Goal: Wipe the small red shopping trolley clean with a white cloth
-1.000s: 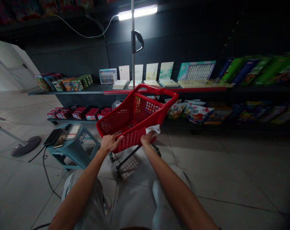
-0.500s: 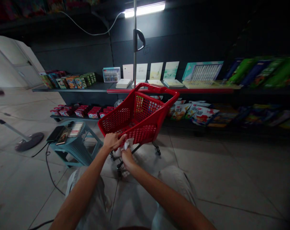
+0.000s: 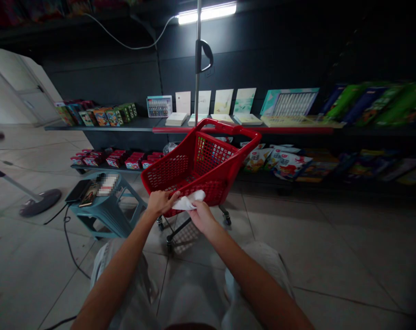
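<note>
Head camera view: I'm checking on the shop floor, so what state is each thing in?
Red shopping cart: upright on its wheels
Left hand: gripping the cart's rim
Right hand: holding the cloth against the rim
White cloth: bunched across the rim
Ceiling light: lit
Teal stool: upright, a phone lying on it

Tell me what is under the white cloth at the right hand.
The crumpled white cloth lies on the near rim of the red plastic mesh basket; the covered part of the rim cannot be seen.
</note>
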Demonstrator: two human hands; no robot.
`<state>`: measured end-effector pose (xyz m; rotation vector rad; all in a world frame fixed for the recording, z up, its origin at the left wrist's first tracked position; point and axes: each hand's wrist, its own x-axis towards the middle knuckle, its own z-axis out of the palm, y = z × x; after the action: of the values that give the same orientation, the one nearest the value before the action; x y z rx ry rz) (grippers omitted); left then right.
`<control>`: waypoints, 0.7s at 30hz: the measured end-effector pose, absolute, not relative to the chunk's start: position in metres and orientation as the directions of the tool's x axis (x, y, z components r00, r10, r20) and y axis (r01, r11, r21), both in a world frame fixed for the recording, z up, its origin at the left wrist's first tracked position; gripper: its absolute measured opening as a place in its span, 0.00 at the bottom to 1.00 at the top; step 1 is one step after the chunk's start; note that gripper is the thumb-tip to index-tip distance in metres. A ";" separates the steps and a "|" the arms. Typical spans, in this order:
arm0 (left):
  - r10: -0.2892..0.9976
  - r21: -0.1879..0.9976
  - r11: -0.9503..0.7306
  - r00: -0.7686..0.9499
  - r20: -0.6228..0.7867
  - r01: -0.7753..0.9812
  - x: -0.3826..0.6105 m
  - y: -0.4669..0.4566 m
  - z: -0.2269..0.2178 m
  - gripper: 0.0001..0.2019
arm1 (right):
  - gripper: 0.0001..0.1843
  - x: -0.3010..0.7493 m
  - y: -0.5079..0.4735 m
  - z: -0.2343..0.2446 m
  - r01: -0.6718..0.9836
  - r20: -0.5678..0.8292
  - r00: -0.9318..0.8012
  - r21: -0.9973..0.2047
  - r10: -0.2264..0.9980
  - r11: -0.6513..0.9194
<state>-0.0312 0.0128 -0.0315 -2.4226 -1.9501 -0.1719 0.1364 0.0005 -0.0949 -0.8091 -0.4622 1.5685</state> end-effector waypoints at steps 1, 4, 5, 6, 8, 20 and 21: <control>0.973 0.044 -0.209 0.203 0.111 0.977 -0.030 0.013 -0.032 0.41 | 0.15 0.145 0.003 -0.091 -0.698 -0.242 0.013 -0.697 0.970 -0.164; 0.975 0.029 -0.187 0.182 0.130 0.982 -0.028 0.012 -0.032 0.36 | 0.15 0.169 0.011 -0.078 -0.716 -0.257 0.104 -0.690 0.961 -0.107; 0.975 0.026 -0.183 0.178 0.131 0.983 -0.027 0.012 -0.032 0.36 | 0.15 0.177 0.012 -0.074 -0.724 -0.261 0.149 -0.686 0.954 -0.074; 0.976 0.025 -0.180 0.175 0.130 0.983 -0.027 0.011 -0.032 0.35 | 0.16 0.185 0.014 -0.070 -0.729 -0.263 0.195 -0.684 0.945 -0.040; 0.977 0.025 -0.174 0.169 0.131 0.984 -0.025 0.010 -0.031 0.36 | 0.18 0.201 0.017 -0.063 -0.728 -0.252 0.275 -0.685 0.928 0.029; 0.981 0.027 -0.165 0.162 0.107 0.986 -0.018 0.005 -0.023 0.33 | 0.16 0.274 0.037 -0.063 -0.515 -0.182 0.578 -0.838 0.796 0.182; 0.980 0.027 -0.169 0.166 0.108 0.985 -0.018 0.005 -0.024 0.33 | 0.16 0.276 0.041 -0.062 -0.511 -0.187 0.590 -0.840 0.785 0.185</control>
<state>-0.0185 0.0046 -0.0237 -2.3602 -1.9921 -0.1540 0.2764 0.0410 -0.0622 -1.0318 -0.3160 0.9347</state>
